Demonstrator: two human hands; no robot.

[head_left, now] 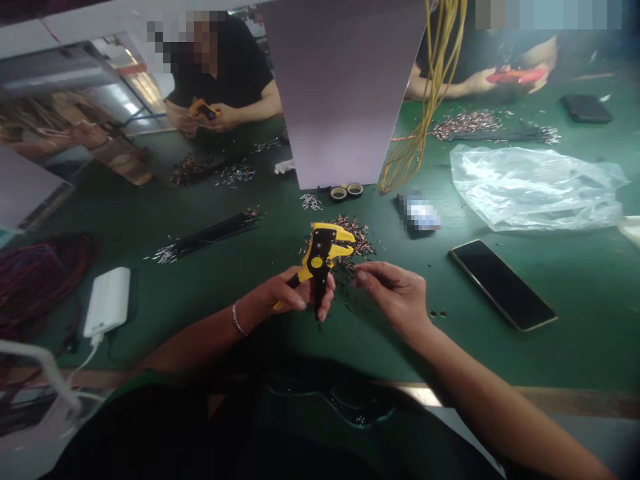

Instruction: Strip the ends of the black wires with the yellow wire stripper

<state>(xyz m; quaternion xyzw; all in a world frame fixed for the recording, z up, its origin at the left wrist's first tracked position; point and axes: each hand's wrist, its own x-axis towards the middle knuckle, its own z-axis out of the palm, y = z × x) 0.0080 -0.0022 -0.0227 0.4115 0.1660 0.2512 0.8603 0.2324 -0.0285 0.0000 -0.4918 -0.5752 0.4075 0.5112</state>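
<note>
My left hand is wrapped round the handles of a yellow and black wire stripper, its jaws pointing right. Just right of the jaws, my right hand is closed in a pinch, thumb against forefinger. Something dark and tiny shows at the fingertips, too small to name. Behind the tool lies a heap of short copper and black wire scraps, partly hidden by the stripper. A few scraps are strewn between the two hands.
A bundle of black wires lies at left, near a white power bank. Two tape rolls sit by an upright panel. At right are a phone and a plastic bag. Co-workers' hands hold tools across the table.
</note>
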